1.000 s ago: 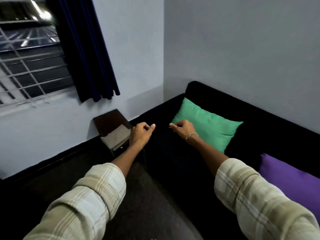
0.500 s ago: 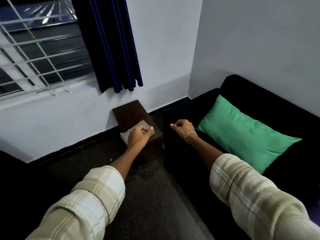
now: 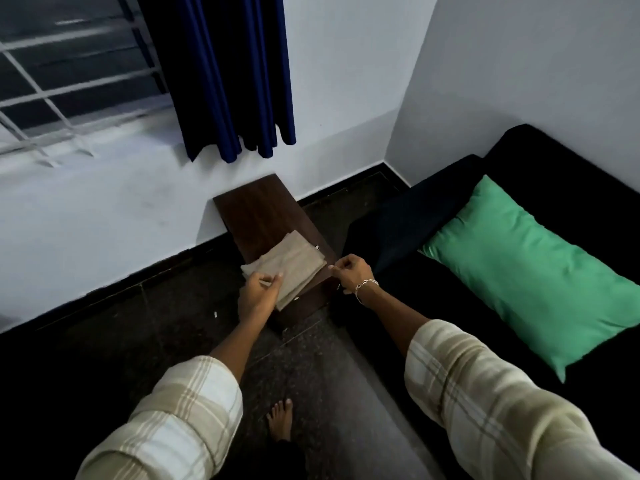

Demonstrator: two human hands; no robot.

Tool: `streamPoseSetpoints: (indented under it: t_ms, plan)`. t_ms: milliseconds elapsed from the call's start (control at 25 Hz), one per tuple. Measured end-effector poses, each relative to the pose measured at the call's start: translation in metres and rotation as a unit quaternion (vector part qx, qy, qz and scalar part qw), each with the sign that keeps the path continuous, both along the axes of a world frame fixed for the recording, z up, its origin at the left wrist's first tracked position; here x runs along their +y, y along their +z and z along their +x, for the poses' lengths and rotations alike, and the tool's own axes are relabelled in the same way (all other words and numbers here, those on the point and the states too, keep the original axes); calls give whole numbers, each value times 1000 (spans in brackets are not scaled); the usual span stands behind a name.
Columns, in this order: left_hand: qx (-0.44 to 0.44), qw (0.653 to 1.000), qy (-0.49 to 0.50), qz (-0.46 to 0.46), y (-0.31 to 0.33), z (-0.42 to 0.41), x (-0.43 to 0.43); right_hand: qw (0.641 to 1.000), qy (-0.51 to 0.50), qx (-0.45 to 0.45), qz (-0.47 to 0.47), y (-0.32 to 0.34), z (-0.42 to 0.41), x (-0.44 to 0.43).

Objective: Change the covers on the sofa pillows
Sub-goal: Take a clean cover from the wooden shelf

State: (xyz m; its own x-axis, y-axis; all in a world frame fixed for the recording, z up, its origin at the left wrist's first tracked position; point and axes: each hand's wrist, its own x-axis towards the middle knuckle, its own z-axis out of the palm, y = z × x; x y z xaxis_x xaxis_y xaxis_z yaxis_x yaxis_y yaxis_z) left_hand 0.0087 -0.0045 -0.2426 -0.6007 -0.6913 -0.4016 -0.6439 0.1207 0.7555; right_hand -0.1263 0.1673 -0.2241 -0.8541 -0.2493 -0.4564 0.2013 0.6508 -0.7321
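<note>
A stack of folded beige pillow covers (image 3: 294, 261) lies on the near end of a small dark wooden table (image 3: 259, 209) by the wall. My left hand (image 3: 258, 294) pinches the stack's near left corner between thumb and fingers. My right hand (image 3: 351, 273) hovers just right of the stack with its fingers curled, and I see nothing in it. A green pillow (image 3: 536, 271) lies on the black sofa (image 3: 398, 223) to the right, apart from both hands.
The table stands between the white wall and the sofa's armrest. A dark blue curtain (image 3: 228, 81) hangs above it beside a barred window (image 3: 69, 81). My bare foot (image 3: 280, 420) stands on the dark speckled floor (image 3: 156, 323).
The view has swung left and down from the sofa to the table. Both hands have come over the table, and my left hand has closed on the beige covers' corner.
</note>
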Motion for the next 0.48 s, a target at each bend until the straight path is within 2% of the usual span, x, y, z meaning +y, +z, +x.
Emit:
streamPoseSetpoints:
  t_ms: [240,480]
  plan:
    - [-91,993,43,64,-116,-37,-89,984,-103,-143,-2,-106,-38,-83]
    - [-146,963,113,197,-249,-69,-120,963,-134,-233,-2,-223,-81,-138]
